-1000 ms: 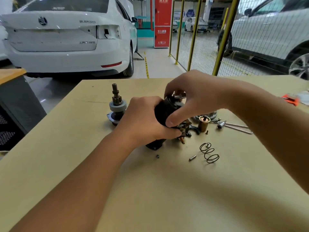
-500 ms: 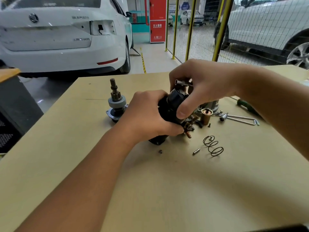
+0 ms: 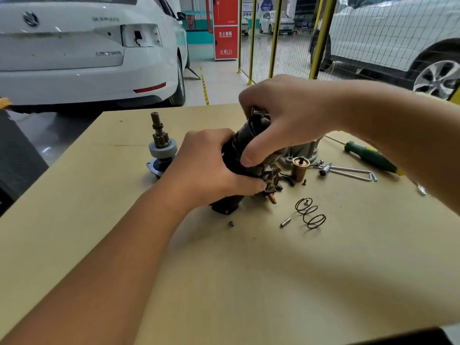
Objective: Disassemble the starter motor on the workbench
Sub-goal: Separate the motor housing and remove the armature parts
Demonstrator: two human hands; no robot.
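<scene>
The black starter motor body (image 3: 236,150) is tilted above the workbench (image 3: 249,270), its lower end near the board. My left hand (image 3: 206,175) grips its lower part from the left, fingertips by the copper brush parts (image 3: 271,188). My right hand (image 3: 281,118) wraps over its upper end, thumb pressed on the black casing. The top end of the motor is mostly hidden under my right hand.
A pinion gear shaft (image 3: 160,148) stands upright at the left. A brass plunger (image 3: 300,168), a grey housing (image 3: 298,153), long bolts (image 3: 346,170), a coil spring (image 3: 310,212), a pin (image 3: 285,222), a small screw (image 3: 231,223) and a green screwdriver (image 3: 371,158) lie to the right.
The motor body has tilted more upright and my right hand has shifted further over its top end. The view has moved, bringing the green screwdriver into sight.
</scene>
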